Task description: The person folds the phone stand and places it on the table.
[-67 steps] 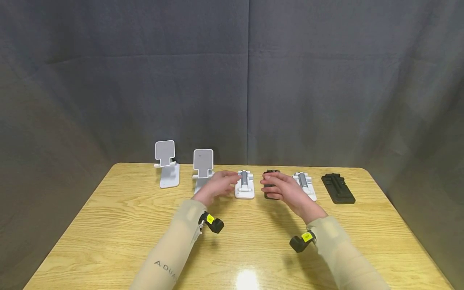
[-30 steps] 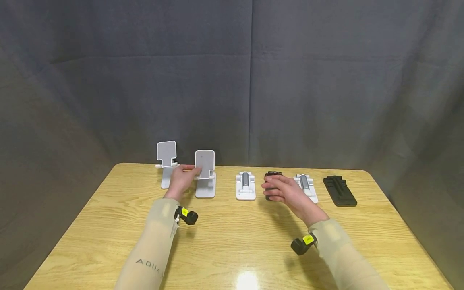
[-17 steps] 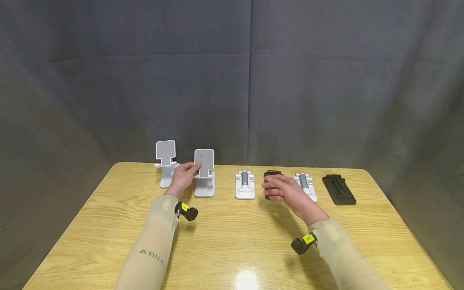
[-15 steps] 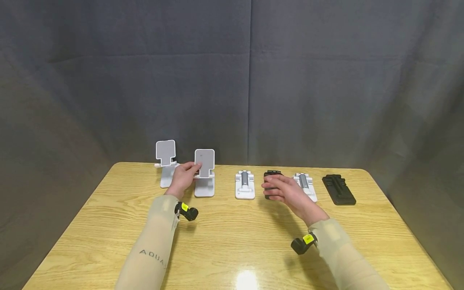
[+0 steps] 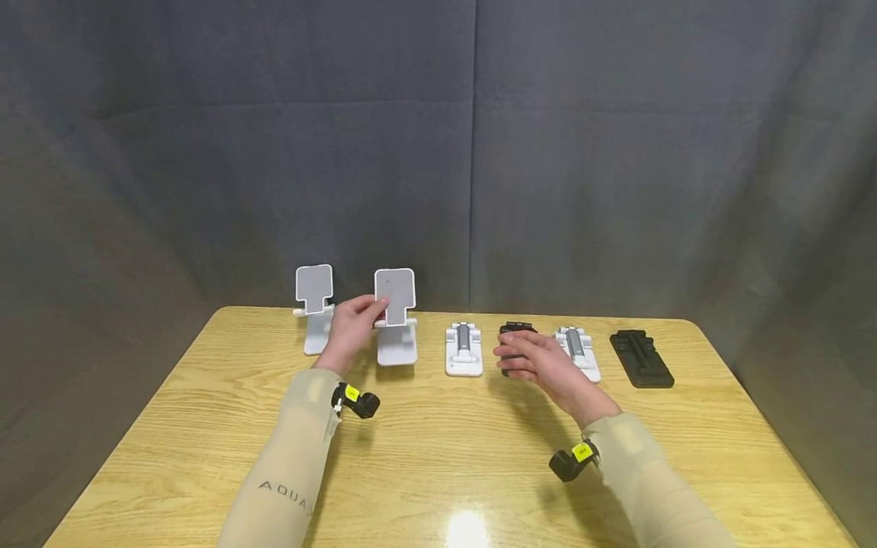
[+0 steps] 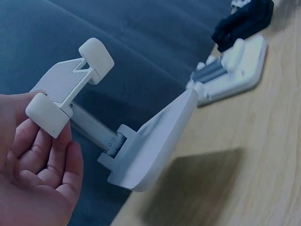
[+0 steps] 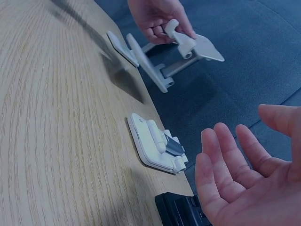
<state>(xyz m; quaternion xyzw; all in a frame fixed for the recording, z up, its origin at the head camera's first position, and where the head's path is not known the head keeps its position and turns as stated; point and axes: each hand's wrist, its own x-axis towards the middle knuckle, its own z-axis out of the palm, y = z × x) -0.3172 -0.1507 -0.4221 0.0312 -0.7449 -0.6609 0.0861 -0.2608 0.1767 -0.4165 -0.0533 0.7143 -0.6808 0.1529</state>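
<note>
My left hand pinches a white phone stand by the side of its raised grey-padded plate. The left wrist view shows this stand unfolded, its base off the table with a shadow below. My right hand hovers with loosely bent fingers, holding nothing, over a folded black phone stand that it partly covers. Left of my left hand, another unfolded white phone stand rests on the table. Between the hands lies a folded white phone stand, also seen in both wrist views.
To the right of my right hand lie a second folded white phone stand, partly hidden by the hand, and a folded black one. The wooden table ends at a dark grey curtain behind the row.
My left hand moved left to the second white phone stand, took hold of its plate, and has now lifted it off the table, slightly rightward. The right hand stays nearly still.
</note>
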